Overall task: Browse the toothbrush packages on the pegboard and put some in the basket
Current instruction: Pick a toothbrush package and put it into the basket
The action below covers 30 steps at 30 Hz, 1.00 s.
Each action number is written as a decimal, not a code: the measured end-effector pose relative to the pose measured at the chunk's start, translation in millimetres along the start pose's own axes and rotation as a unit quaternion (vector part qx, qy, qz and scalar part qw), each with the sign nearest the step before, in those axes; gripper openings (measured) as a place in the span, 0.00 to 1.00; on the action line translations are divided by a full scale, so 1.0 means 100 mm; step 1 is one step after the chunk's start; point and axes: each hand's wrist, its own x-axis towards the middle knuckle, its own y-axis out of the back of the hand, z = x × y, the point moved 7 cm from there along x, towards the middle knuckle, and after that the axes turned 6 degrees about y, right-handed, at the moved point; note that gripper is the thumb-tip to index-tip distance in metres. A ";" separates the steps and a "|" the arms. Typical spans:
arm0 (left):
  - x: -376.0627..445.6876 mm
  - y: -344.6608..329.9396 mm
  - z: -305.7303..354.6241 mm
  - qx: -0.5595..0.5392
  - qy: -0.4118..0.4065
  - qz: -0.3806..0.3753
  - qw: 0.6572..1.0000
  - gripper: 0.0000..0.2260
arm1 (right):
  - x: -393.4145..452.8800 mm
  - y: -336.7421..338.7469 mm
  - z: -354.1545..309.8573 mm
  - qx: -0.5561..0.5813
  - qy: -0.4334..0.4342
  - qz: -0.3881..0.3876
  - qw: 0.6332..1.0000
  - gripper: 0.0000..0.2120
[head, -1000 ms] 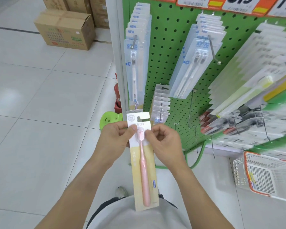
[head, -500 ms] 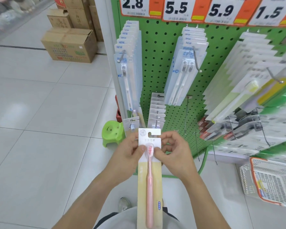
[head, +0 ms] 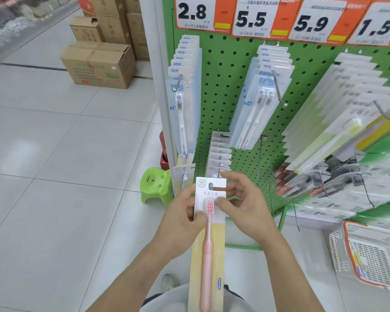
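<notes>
Head view shows both hands' grip closed on the pink toothbrush package (head: 208, 239), left hand (head: 180, 218) and right hand (head: 245, 206) pinching its upper edges, upright before the green pegboard (head: 221, 86), basket (head: 369, 255) at the right.

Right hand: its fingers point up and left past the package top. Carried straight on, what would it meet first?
Most likely the row of small carded packs hanging just beyond the right hand, then the pegboard. Depth is unclear; the hand pinches the pink toothbrush package.
</notes>
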 end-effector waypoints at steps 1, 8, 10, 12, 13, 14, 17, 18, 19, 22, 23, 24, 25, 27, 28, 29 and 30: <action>0.00 0.00 0.00 -0.001 0.000 -0.003 1.000 0.26 | 0.04 0.01 -0.04 0.007 0.012 0.013 1.000 0.21; 0.01 -0.05 0.00 0.016 0.012 -0.035 0.999 0.29 | 0.24 -0.05 -0.08 -0.012 0.013 0.054 0.998 0.07; 0.01 -0.04 -0.03 0.023 0.020 -0.037 0.999 0.28 | 0.25 -0.06 -0.06 -0.010 0.004 0.054 0.998 0.09; 0.00 -0.03 -0.07 0.028 0.034 -0.031 0.999 0.25 | 0.25 -0.06 -0.02 0.000 -0.007 0.048 0.999 0.10; 0.00 -0.02 -0.09 0.025 0.042 -0.024 0.999 0.24 | 0.25 -0.07 -0.01 0.006 -0.010 0.042 0.999 0.10; 0.01 -0.01 -0.11 0.020 0.050 -0.017 0.998 0.23 | 0.24 -0.09 0.02 0.010 -0.010 0.034 0.999 0.10; 0.00 -0.03 -0.14 0.013 0.057 -0.020 0.998 0.25 | 0.21 -0.12 0.06 0.027 -0.009 0.027 0.999 0.08; -0.01 -0.05 -0.15 0.012 0.057 -0.025 0.998 0.26 | 0.19 -0.12 0.08 0.031 -0.009 0.031 0.999 0.07; -0.02 -0.07 -0.17 0.011 0.058 -0.031 0.998 0.26 | 0.17 -0.11 0.10 0.033 -0.008 0.034 0.999 0.07; -0.03 -0.10 -0.21 0.015 0.060 -0.032 0.998 0.26 | 0.10 -0.05 0.15 -0.002 0.002 0.045 0.999 0.12; -0.02 -0.09 -0.22 0.016 0.062 -0.027 0.998 0.26 | 0.06 -0.05 0.17 -0.004 0.003 0.043 0.999 0.15; -0.01 -0.06 -0.23 0.016 0.065 -0.020 0.998 0.26 | 0.03 -0.07 0.19 0.002 0.002 0.037 0.999 0.17; -0.01 -0.04 -0.24 0.016 0.067 -0.014 0.998 0.26 | -0.02 -0.09 0.21 0.008 0.000 0.030 1.000 0.19; 0.00 0.00 -0.25 0.017 0.069 -0.003 0.997 0.25 | -0.10 -0.12 0.24 0.010 -0.006 0.017 1.000 0.22; 0.01 0.02 -0.26 0.016 0.072 0.004 0.997 0.24 | -0.13 -0.14 0.25 0.014 -0.010 0.009 1.000 0.24; 0.01 0.04 -0.27 0.014 0.077 0.012 0.997 0.24 | -0.16 -0.16 0.26 0.020 -0.013 0.001 1.000 0.26; 0.02 0.05 -0.28 0.011 0.083 0.020 0.996 0.22 | -0.18 -0.18 0.27 0.025 -0.015 -0.007 1.000 0.28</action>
